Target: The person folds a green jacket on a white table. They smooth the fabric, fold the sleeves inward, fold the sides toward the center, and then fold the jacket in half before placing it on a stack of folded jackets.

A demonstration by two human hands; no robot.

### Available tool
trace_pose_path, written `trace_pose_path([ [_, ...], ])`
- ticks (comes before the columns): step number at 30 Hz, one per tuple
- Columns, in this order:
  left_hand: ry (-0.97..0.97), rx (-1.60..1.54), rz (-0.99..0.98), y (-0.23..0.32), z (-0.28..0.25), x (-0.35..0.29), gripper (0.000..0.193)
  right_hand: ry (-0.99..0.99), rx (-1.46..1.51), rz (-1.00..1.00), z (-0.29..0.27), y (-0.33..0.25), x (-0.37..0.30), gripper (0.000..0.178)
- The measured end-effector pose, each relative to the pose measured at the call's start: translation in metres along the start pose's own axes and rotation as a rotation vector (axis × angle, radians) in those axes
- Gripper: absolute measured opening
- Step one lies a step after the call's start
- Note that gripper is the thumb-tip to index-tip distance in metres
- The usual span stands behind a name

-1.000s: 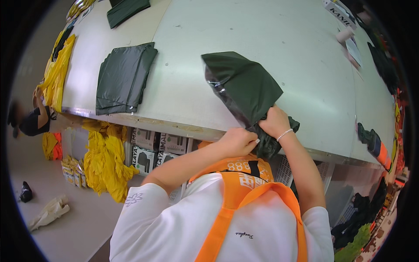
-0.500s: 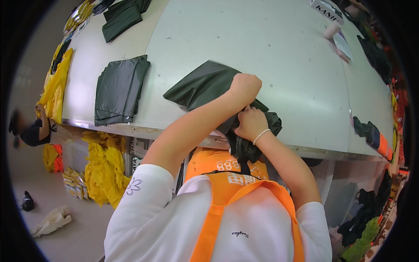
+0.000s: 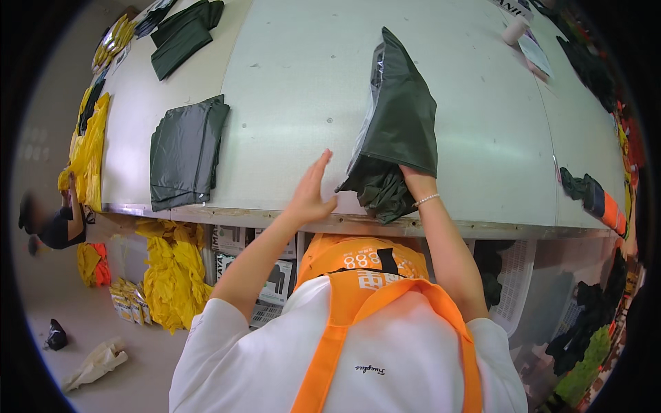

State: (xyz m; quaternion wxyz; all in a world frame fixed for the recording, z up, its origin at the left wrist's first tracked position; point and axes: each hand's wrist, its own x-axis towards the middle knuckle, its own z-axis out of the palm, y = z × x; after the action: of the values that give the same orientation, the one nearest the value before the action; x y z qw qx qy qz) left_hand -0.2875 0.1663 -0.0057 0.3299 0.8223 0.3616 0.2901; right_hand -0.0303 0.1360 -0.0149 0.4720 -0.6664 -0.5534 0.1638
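A dark green coated-fabric piece [image 3: 403, 120] stands at the middle of the table, its narrow tip pointing to the far side. Crumpled fabric of the same green [image 3: 385, 196] bulges out of its near end, by the table edge. My right hand [image 3: 418, 184], with a beaded bracelet at the wrist, reaches under the near right edge of the piece and appears to hold it; its fingers are hidden by the fabric. To the left, my left hand [image 3: 313, 196] is raised clear of the fabric, thumb and fingers apart, with nothing in it.
A stack of folded dark green pieces [image 3: 187, 151] lies left on the table [image 3: 289, 82], with more folded green fabric [image 3: 182, 41] beyond it. Yellow garments [image 3: 175, 275] hang below the edge. An orange-banded roll [image 3: 599, 205] lies right. Another person [image 3: 58, 220] stands far left.
My left hand has let go of the green fabric and moved left, opening. The piece has swung from lying leftward to pointing away from me, with my right hand now partly under it.
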Motion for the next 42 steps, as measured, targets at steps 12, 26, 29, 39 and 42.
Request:
trace_pose_path([
  [12, -0.015, -0.028, -0.036, 0.050, 0.022, 0.005, 0.080, 0.130, 0.013, 0.094, 0.008, 0.037, 0.033, 0.054],
  [26, 0.412, -1.264, -0.926, 0.058, 0.046, 0.029, 0.038, -0.861, -0.661, 0.197, 0.010, -0.140, 0.097, 0.070],
  [29, 0.448, -1.415, -0.767, 0.063, 0.017, 0.033, 0.033, -0.277, -0.434, -0.710, -0.019, -0.145, 0.056, 0.043],
  [39, -0.595, -0.007, -0.600, 0.081, -0.039, 0.058, 0.024, -0.323, 0.758, 0.622, 0.030, -0.038, -0.019, 0.031],
  [42, -0.313, -0.091, -0.370, 0.125, -0.072, 0.080, 0.025, -0.359, 0.828, 0.702, 0.022, -0.036, -0.023, 0.026],
])
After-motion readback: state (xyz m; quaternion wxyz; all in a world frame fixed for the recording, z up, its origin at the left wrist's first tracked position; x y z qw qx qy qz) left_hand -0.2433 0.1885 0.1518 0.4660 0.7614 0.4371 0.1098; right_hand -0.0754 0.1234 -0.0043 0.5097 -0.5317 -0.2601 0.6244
